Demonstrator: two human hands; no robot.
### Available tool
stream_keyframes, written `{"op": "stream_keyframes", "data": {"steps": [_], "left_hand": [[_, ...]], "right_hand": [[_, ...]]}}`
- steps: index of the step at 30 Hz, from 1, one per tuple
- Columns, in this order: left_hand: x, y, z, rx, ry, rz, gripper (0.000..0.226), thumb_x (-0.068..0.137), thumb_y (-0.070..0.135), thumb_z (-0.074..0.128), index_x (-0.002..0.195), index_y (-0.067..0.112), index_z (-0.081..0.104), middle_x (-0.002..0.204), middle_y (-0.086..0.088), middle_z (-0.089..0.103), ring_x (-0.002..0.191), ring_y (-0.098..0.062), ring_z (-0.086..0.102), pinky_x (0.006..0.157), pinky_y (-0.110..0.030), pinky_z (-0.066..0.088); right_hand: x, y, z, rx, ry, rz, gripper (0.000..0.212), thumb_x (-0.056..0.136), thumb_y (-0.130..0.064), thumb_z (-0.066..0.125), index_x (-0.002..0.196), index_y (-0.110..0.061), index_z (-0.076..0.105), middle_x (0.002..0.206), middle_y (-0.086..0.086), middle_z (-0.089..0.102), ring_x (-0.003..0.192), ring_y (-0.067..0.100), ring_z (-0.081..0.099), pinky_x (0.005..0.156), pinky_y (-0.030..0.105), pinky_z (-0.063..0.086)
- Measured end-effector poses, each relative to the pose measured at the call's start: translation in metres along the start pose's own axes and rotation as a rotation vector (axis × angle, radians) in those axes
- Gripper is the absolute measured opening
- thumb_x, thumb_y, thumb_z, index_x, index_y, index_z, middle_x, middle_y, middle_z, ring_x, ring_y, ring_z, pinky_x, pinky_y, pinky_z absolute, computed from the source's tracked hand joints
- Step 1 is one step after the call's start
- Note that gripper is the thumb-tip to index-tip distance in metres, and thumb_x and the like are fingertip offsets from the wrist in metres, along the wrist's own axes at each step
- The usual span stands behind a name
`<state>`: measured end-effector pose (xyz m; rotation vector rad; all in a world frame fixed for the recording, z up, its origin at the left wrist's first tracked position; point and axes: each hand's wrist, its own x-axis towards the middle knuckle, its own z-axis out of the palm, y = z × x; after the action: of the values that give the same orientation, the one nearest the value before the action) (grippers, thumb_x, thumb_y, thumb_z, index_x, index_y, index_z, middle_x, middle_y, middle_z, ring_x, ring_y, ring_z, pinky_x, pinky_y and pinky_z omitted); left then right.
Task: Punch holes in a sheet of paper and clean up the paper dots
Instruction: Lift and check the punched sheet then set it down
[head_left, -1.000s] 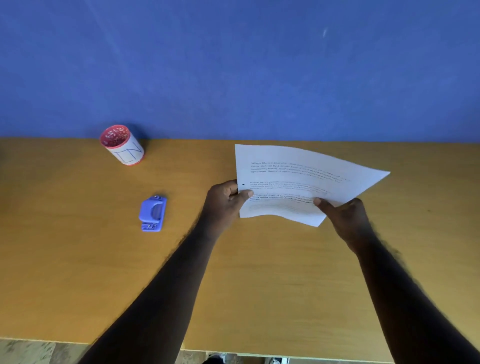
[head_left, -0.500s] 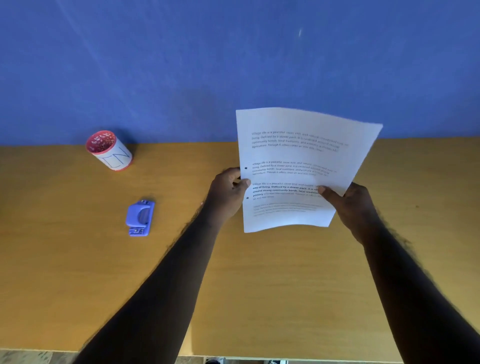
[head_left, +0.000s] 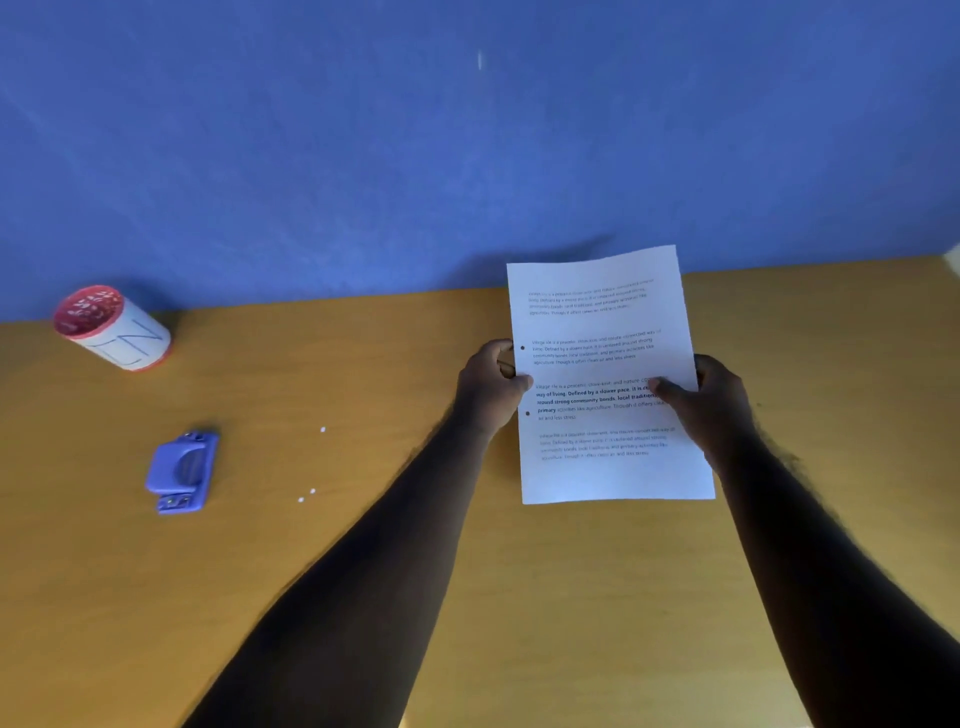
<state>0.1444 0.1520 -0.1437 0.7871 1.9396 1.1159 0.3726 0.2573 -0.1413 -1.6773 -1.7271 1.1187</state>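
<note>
Holding paper (head_left: 605, 467) upright: left hand (head_left: 488, 387), right hand (head_left: 714, 400) pinching side edges; 2 holes punched. 3 dots (head_left: 312, 491) beside punch (head_left: 181, 470).

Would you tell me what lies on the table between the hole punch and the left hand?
Head view: three paper dots lie between the hole punch and left hand; otherwise bare table.

I hold the sheet of paper (head_left: 608, 374) upright above the table (head_left: 519, 597), my left hand (head_left: 491, 387) at its nine o'clock edge, my right hand (head_left: 709, 397) at three. The hole punch (head_left: 182, 470) lies well off at nine; paper dots (head_left: 311, 491) lie between; the cup (head_left: 111, 327) stands at ten.
</note>
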Motion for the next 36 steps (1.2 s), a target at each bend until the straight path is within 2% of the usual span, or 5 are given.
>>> {"op": "stream_keyframes", "data": {"steps": [10,15,22,28,36], "left_hand": [[0.021,-0.005,0.042,0.192,0.003,0.025,0.065,0.081,0.005,0.068,0.139,0.021,0.044,0.079,0.006,0.064,0.076,-0.012,0.065,0.055,-0.021,0.048],[0.026,-0.004,0.05,0.274,-0.004,0.019,0.063,0.083,0.005,0.067,0.14,0.019,0.045,0.1,-0.005,0.069,0.093,-0.022,0.067,0.075,-0.032,0.057],[0.033,-0.003,0.056,0.433,0.009,0.031,0.055,0.085,0.008,0.067,0.138,0.016,0.05,0.13,-0.01,0.057,0.116,-0.027,0.057,0.093,-0.037,0.054],[0.038,-0.004,0.055,0.536,-0.057,0.022,0.056,0.089,0.014,0.063,0.142,0.018,0.046,0.138,-0.012,0.045,0.122,-0.029,0.053,0.097,-0.034,0.046],[0.041,-0.002,0.053,0.574,-0.098,0.017,0.062,0.091,0.016,0.064,0.147,0.016,0.04,0.142,-0.015,0.044,0.126,-0.03,0.051,0.106,-0.036,0.043]], "right_hand": [[0.038,0.034,0.006,-0.169,0.028,0.05,0.047,0.082,-0.028,0.075,0.124,-0.017,0.058,0.114,0.008,0.072,0.079,0.022,0.058,0.055,0.017,0.035],[0.047,0.038,0.009,-0.235,0.039,0.052,0.05,0.083,-0.028,0.073,0.129,-0.02,0.055,0.12,0.006,0.07,0.07,0.016,0.056,0.055,0.02,0.039],[0.045,0.037,0.012,-0.365,0.039,0.07,0.053,0.085,-0.033,0.071,0.132,-0.022,0.049,0.123,0.007,0.068,0.097,0.034,0.067,0.083,0.051,0.058],[0.037,0.036,0.013,-0.671,0.096,-0.047,0.073,0.088,-0.039,0.069,0.149,-0.022,0.033,0.152,0.014,0.038,0.136,0.041,0.037,0.104,0.057,0.036],[0.013,0.057,0.042,-0.797,-0.132,-0.405,0.073,0.1,-0.057,0.022,0.159,-0.015,0.014,0.168,0.008,0.008,0.155,0.031,0.0,0.123,0.054,0.007]]}}
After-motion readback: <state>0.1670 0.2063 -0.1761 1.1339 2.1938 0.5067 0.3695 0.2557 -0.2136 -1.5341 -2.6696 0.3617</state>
